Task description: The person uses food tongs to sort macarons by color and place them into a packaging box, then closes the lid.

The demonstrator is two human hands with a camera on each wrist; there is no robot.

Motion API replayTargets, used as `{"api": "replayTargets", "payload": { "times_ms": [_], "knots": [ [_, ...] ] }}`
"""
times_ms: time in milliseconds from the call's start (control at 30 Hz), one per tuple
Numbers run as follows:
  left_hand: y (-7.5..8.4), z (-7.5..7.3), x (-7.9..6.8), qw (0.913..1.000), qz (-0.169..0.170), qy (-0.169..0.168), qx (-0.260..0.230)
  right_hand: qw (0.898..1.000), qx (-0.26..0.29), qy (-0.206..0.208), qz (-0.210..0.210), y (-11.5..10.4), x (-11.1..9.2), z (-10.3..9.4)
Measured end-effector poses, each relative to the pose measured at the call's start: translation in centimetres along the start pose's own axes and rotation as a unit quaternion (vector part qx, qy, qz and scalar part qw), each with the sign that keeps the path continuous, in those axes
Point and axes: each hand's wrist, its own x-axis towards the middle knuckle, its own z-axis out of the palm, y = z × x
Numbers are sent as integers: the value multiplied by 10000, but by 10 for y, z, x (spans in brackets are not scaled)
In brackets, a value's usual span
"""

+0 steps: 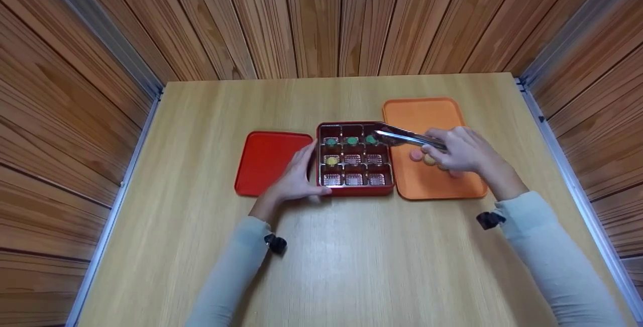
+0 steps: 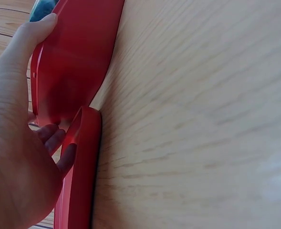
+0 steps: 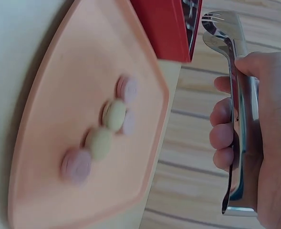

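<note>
My right hand (image 1: 462, 151) grips metal tongs (image 3: 245, 119), whose tips stand a little apart with nothing between them in the right wrist view. In the head view the tongs reach over the back right of a red box (image 1: 355, 192) with a clear divided insert. Three green macarons (image 1: 351, 140) fill its back row, and a yellow macaron (image 1: 332, 160) lies in the middle row's left compartment. Along the box's left side rests my left hand (image 1: 296, 179), fingers extended, thumb (image 2: 47, 24) on the front wall near the corner.
An orange tray (image 1: 422, 111) right of the box carries several pink and yellow macarons (image 3: 100, 143), partly beneath my right hand in the head view. To the left lies a red lid (image 1: 266, 158). Wood-panelled walls (image 1: 321, 20) border the table (image 1: 341, 261).
</note>
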Motion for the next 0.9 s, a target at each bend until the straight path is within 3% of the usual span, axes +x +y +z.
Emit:
{"api": "replayTargets", "payload": {
  "times_ms": [533,900],
  "knots": [
    [1,1,0,10000,-22,13,-23,9986,-367,-1,389,60,-48,-14],
    [0,0,0,10000,-71,-5,-21,9973,-313,-372,550,79,-62,-17]
  ]
}}
